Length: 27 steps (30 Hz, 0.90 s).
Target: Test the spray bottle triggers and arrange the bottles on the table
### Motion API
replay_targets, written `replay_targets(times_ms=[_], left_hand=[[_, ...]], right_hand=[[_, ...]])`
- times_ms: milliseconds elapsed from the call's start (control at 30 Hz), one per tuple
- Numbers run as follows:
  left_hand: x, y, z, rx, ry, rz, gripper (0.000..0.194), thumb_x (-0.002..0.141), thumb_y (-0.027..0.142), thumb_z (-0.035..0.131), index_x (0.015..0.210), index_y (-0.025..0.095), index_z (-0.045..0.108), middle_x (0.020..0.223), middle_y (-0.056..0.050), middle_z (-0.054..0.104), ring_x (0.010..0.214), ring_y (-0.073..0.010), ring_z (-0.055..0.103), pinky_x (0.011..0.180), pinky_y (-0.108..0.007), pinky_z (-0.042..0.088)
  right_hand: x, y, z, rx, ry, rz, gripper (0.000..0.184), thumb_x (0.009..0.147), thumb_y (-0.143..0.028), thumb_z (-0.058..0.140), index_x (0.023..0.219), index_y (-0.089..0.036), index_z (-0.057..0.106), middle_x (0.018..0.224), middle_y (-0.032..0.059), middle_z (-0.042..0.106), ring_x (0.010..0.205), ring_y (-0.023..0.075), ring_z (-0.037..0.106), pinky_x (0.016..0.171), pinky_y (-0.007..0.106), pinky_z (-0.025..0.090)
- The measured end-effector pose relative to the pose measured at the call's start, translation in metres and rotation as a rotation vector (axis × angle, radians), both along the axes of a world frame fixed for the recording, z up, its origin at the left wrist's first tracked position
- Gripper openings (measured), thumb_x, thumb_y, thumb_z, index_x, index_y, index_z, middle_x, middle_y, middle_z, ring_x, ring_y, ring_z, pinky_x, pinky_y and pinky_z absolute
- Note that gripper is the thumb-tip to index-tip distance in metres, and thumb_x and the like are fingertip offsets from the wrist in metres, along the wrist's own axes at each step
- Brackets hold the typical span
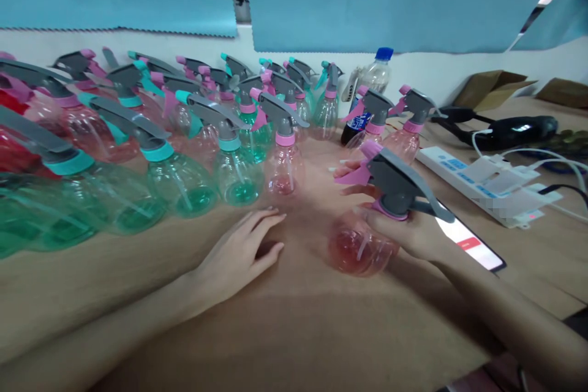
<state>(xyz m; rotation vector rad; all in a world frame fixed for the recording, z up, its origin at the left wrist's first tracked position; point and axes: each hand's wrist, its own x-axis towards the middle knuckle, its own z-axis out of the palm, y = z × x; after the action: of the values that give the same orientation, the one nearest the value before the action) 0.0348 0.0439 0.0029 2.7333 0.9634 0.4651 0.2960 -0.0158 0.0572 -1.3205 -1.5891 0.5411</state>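
Note:
My right hand (408,229) is wrapped round the neck of a pink spray bottle (358,248) with a grey and pink trigger head, tilted a little over the table. The bottle's clear pink body shows a dip tube inside. My left hand (248,239) rests near the table top with its fingers stretched out and nothing in them. Just beyond its fingertips stand a pink spray bottle (285,165) and a green spray bottle (239,174). Two more pink spray bottles (404,141) are behind my right hand.
Rows of green and pink spray bottles (179,177) fill the left and back of the table (257,331). A blue-capped drink bottle (376,76) stands by the wall. On the right lie a white power strip (478,184) with cables, a lit phone (473,245) and cardboard (491,89).

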Motion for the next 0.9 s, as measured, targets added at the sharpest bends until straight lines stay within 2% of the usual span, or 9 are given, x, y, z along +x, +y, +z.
replay_targets(times_ms=[133,400,600,767,900], left_hand=[[0.006,0.01,0.003,-0.027,0.002,-0.029,0.04,0.09,0.031,0.052,0.128,0.02,0.048,0.134,-0.008,0.05,0.123,-0.0234,0.047,0.104,-0.04,0.037],[0.017,0.014,0.005,-0.056,0.009,-0.069,0.046,0.089,0.03,0.051,0.134,0.019,0.045,0.139,-0.009,0.046,0.126,-0.025,0.045,0.105,-0.042,0.036],[0.016,0.015,0.005,-0.048,0.002,-0.085,0.045,0.09,0.03,0.052,0.133,0.019,0.046,0.138,-0.01,0.047,0.125,-0.0254,0.045,0.105,-0.042,0.036],[0.013,0.012,0.004,-0.023,0.019,-0.067,0.04,0.093,0.027,0.049,0.131,0.017,0.048,0.135,-0.009,0.05,0.123,-0.0243,0.047,0.104,-0.041,0.037],[0.007,0.011,-0.001,0.021,0.041,-0.053,0.037,0.094,0.029,0.047,0.129,0.016,0.049,0.134,-0.01,0.05,0.125,-0.0243,0.046,0.106,-0.041,0.035]], right_hand=[[-0.002,0.0,0.002,-0.056,0.08,0.035,0.003,0.069,-0.023,0.06,0.071,-0.024,0.063,0.087,0.0035,0.07,0.09,0.0269,0.066,0.086,0.051,0.049],[0.005,-0.003,-0.009,-0.207,0.122,0.035,0.008,0.075,-0.033,0.063,0.073,-0.026,0.068,0.094,0.0045,0.071,0.104,0.0306,0.062,0.095,0.056,0.044],[0.005,-0.004,-0.008,-0.192,0.151,0.062,0.003,0.075,-0.029,0.064,0.076,-0.027,0.067,0.098,0.0037,0.071,0.099,0.0283,0.065,0.092,0.051,0.047],[0.007,-0.007,-0.011,-0.172,0.112,0.063,0.009,0.081,-0.032,0.061,0.086,-0.027,0.067,0.102,0.0047,0.071,0.099,0.0269,0.065,0.09,0.047,0.049],[0.011,-0.008,-0.014,-0.112,0.03,0.046,0.009,0.083,-0.032,0.061,0.087,-0.029,0.068,0.09,0.0025,0.072,0.091,0.023,0.068,0.091,0.04,0.049]])
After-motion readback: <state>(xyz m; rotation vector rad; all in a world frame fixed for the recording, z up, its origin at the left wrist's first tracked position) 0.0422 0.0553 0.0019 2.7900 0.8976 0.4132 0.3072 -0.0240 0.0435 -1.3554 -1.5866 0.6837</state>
